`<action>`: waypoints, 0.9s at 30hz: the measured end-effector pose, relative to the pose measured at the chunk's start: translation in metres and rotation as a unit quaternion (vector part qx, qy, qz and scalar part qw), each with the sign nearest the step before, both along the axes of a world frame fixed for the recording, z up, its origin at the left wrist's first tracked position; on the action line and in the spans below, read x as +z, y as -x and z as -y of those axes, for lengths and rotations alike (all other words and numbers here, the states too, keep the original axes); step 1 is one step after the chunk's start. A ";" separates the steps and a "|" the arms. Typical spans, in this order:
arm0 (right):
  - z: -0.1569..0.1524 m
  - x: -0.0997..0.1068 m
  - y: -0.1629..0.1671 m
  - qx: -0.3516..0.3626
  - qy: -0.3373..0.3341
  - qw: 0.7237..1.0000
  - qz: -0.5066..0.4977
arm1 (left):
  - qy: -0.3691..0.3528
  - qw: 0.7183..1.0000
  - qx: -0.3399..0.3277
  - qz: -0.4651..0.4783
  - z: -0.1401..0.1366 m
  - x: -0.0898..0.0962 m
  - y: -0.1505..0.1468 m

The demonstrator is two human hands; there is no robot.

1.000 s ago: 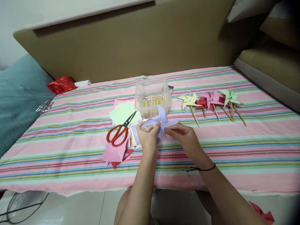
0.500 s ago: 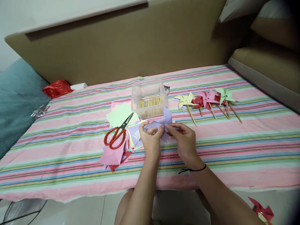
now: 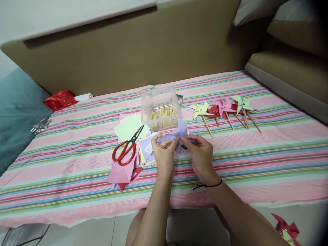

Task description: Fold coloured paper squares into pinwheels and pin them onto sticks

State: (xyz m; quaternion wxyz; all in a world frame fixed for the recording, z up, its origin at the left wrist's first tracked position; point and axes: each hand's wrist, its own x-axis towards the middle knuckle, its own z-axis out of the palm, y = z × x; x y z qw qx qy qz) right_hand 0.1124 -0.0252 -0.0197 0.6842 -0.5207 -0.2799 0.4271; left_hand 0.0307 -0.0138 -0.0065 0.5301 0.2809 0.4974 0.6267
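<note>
Between my two hands is a purple paper pinwheel (image 3: 181, 129), its blades folded. My left hand (image 3: 164, 150) pinches it from the left, and my right hand (image 3: 202, 153) pinches near its centre with thumb and forefinger. What lies right under the fingertips is hidden. Just beyond the pinwheel stands a clear plastic box (image 3: 161, 102) holding many short wooden sticks (image 3: 164, 112). Left of my left hand are red-handled scissors (image 3: 126, 150), lying across coloured paper sheets (image 3: 132, 126). A labelled stack of paper squares (image 3: 147, 150) sits close beside my left hand.
Several finished pinwheels on sticks (image 3: 224, 107) lie in a row at the right. Pink and red paper pieces (image 3: 121, 174) are at the left front. A red plastic bag (image 3: 60, 99) lies at the far left, and red and yellow pinwheels (image 3: 288, 227) are low at right.
The view has shifted slightly, moving the scene a little leftward. Both hands keep their pinch on the purple pinwheel, with only small finger movement.
</note>
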 end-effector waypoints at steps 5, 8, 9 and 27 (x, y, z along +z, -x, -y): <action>0.000 0.000 0.000 0.010 -0.005 1.000 -0.008 | -0.003 1.000 -0.002 0.005 0.000 0.001 0.000; 0.001 0.000 0.001 0.011 -0.009 1.000 -0.002 | 0.002 1.000 0.007 0.005 0.000 0.000 -0.001; 0.001 0.001 0.002 0.009 -0.011 1.000 0.000 | 0.004 1.000 0.012 0.006 0.000 -0.001 -0.001; -0.003 0.008 0.002 -0.004 0.017 0.995 -0.096 | 0.015 0.997 0.030 0.062 0.003 -0.004 -0.006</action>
